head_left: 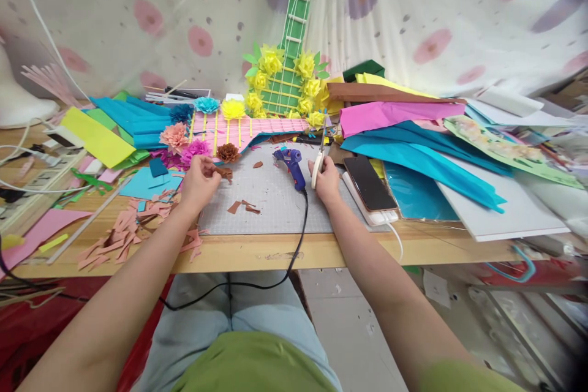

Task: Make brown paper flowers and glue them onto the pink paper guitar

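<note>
My left hand (198,180) rests on the grey cutting mat (275,208), fingers pinched on a small brown paper piece (224,172). My right hand (327,179) is closed round white-handled scissors (318,162), blades pointing up and away. A blue glue gun (292,165) lies on the mat between my hands, its black cord running off the table's front edge. A brown paper flower (228,152) sits just beyond my left hand, beside pink and magenta ones. Brown scraps (243,206) lie on the mat.
A pink and green paper guitar (280,73) with yellow flowers stands at the back. Stacked coloured paper sheets (413,141) fill the right side. A phone (370,182) lies right of my right hand. Pink scraps (124,233) and cables cover the left.
</note>
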Tool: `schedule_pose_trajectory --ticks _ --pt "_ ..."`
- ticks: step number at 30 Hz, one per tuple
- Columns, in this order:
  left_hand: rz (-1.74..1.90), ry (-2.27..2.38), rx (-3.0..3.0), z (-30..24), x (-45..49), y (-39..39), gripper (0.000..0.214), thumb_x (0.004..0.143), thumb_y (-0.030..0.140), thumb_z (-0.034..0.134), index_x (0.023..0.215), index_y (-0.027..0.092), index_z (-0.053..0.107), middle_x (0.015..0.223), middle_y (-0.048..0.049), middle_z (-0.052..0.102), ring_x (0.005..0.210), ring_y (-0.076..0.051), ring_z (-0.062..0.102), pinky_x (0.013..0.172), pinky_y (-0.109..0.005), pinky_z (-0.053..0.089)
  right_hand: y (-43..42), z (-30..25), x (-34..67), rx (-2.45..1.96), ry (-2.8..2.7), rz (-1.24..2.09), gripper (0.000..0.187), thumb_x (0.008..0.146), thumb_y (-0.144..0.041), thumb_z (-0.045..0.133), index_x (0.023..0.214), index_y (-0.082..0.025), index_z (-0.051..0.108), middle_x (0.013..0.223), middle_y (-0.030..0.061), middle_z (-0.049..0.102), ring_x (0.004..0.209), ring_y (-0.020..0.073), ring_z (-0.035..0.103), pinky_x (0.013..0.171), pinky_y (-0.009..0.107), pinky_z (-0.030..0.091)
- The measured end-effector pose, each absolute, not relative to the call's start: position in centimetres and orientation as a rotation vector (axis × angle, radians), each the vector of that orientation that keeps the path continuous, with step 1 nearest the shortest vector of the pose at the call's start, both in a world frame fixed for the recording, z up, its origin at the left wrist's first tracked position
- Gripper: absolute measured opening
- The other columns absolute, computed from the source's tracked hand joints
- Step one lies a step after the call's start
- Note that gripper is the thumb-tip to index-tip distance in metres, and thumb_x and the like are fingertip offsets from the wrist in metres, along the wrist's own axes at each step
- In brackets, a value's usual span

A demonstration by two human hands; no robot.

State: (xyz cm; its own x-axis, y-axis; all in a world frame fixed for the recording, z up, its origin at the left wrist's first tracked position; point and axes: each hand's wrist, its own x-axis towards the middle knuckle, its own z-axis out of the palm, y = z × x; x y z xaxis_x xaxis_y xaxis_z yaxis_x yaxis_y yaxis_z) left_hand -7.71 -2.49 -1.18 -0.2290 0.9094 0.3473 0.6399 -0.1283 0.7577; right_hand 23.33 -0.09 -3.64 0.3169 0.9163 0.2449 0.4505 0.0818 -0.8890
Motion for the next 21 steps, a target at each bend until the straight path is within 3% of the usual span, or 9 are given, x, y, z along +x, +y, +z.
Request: schedule_pose_trajectory --ticks 4,9,17,21 --pt "1.429 1.640 1.349 -1.2 -6.7 -2.6 0.035 0.062 0.015 0.057 0.091 0.022 0.041 0.081 0.0013 0.057 0.065 -0.014 0.061 0.064 -0.029 0.050 -0.4 -2.7 23.6 -1.514 -1.252 0.492 0.034 0.072 -0.053 0.056 0.074 -0.022 0.042 0.062 -0.0046 0.045 0.057 0.0120 0.042 0.059 0.026 0.034" --pt "1.391 1.584 1.162 -0.3 -5.0 -3.7 0.035 0.061 0.016 0.064 0.089 0.021 0.043 0.075 0.0024 0.060 0.069 -0.012 0.061 0.069 -0.028 0.049 -1.0 0.7 23.2 -1.402 -1.278 0.517 0.031 0.075 -0.050 0.056 0.085 -0.022 0.046 0.067 -0.0025 0.051 0.062 0.0139 0.049 0.060 0.027 0.038" --pt "1.356 1.425 1.232 0.5 -3.9 -4.5 0.044 0.059 0.020 0.067 0.095 0.022 0.042 0.070 0.0047 0.062 0.068 -0.013 0.062 0.065 -0.026 0.048 -3.3 4.2 16.1 -1.259 -1.662 1.004 0.035 0.067 -0.039 0.071 0.087 -0.022 0.049 0.077 0.0013 0.060 0.071 0.0167 0.058 0.064 0.030 0.044" --pt "1.272 1.387 1.305 1.3 -3.8 -4.7 0.047 0.059 0.023 0.068 0.099 0.022 0.042 0.073 0.0031 0.064 0.065 -0.014 0.063 0.060 -0.026 0.047 -3.4 3.5 12.6 -1.364 -1.762 1.065 0.037 0.060 -0.032 0.077 0.083 -0.022 0.049 0.082 0.0021 0.064 0.078 0.0193 0.060 0.069 0.032 0.046"
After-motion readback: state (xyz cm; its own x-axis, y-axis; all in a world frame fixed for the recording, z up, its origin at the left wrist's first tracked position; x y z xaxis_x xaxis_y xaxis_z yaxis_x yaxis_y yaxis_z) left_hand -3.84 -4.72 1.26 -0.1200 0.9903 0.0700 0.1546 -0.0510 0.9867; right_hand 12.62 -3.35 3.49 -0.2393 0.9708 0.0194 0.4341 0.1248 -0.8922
